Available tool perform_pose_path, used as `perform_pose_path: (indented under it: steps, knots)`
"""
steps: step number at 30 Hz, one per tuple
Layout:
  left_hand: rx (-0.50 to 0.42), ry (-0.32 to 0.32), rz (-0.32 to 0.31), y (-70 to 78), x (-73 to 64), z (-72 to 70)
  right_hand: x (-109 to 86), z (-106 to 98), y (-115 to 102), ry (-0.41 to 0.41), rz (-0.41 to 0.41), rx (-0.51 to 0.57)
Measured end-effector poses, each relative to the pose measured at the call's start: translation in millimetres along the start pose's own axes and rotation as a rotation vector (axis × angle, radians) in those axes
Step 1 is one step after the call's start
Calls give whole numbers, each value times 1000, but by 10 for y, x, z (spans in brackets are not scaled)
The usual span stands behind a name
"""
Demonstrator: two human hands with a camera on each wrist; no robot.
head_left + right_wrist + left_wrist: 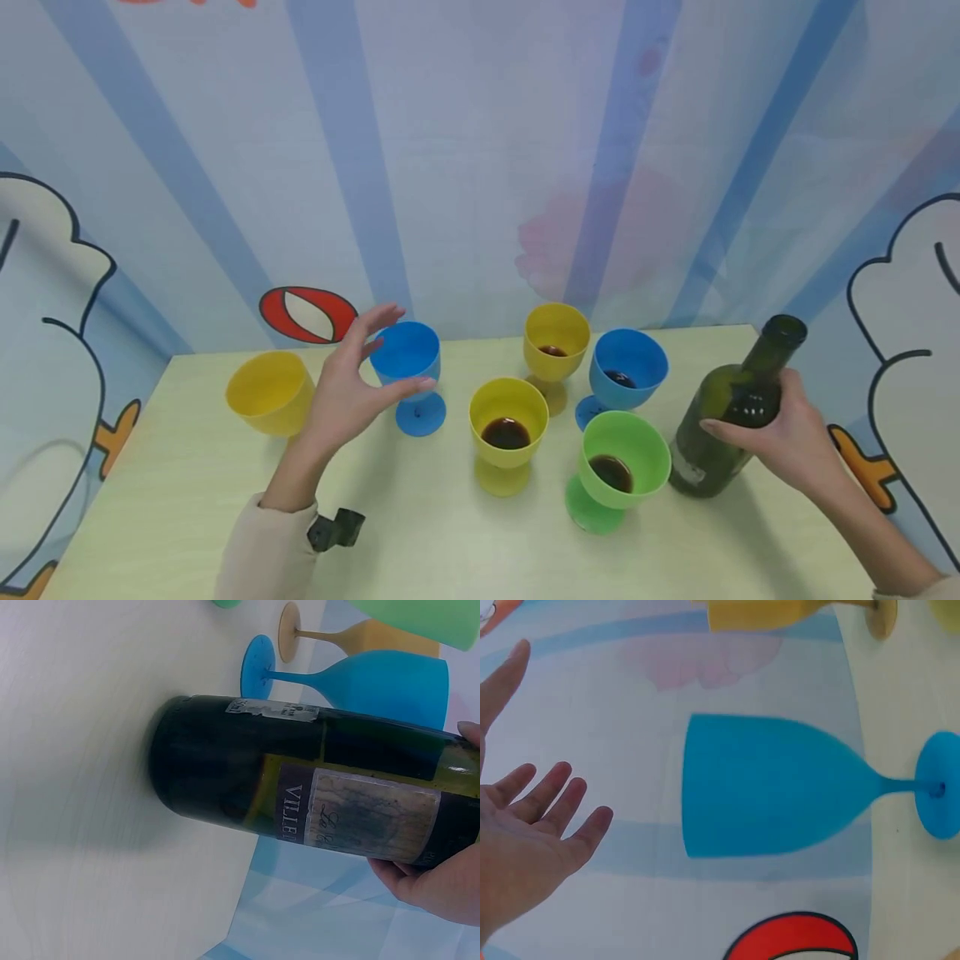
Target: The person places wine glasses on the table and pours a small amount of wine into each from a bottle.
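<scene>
My left hand (348,387) is spread, thumb apart from the fingers, beside the rim of a blue goblet (418,415). In the left wrist view a gap separates the fingertips from that goblet (780,787). My right hand (795,437) grips a dark green wine bottle (708,429) round its upper body. The bottle is upright at the table's right side; whether its base touches the table I cannot tell. Its worn label (371,814) shows in the right wrist view. Closest to the bottle is a green goblet (633,450) with dark liquid in it.
A yellow goblet (258,392) without visible liquid stands left on the pale table (420,533). Dark liquid lies in the front yellow goblet (502,475), the rear yellow goblet (555,325) and the right blue goblet (637,350). A striped backdrop (480,167) rises behind.
</scene>
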State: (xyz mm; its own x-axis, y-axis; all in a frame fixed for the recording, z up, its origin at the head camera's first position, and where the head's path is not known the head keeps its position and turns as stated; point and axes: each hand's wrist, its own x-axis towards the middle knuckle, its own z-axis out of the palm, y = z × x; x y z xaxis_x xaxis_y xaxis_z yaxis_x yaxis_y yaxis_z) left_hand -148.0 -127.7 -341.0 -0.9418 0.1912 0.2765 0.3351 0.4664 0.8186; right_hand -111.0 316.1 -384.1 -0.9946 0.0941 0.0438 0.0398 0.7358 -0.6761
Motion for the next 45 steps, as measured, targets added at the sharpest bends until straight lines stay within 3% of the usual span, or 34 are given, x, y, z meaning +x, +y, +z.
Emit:
perform_pose_path:
  steps: [6,14,23,45]
  knots:
    - [28,-22,-75,-129,59,-58,-3,-4,5,-21,14,8]
    - [60,-40,-162,-310,107,-16,-23,-19,20,-39,18,20]
    - [19,-43,-182,-506,162,58,-31,-23,33,-40,22,22]
    - [-26,-28,-247,-686,193,122,-33,-11,19,-30,17,7]
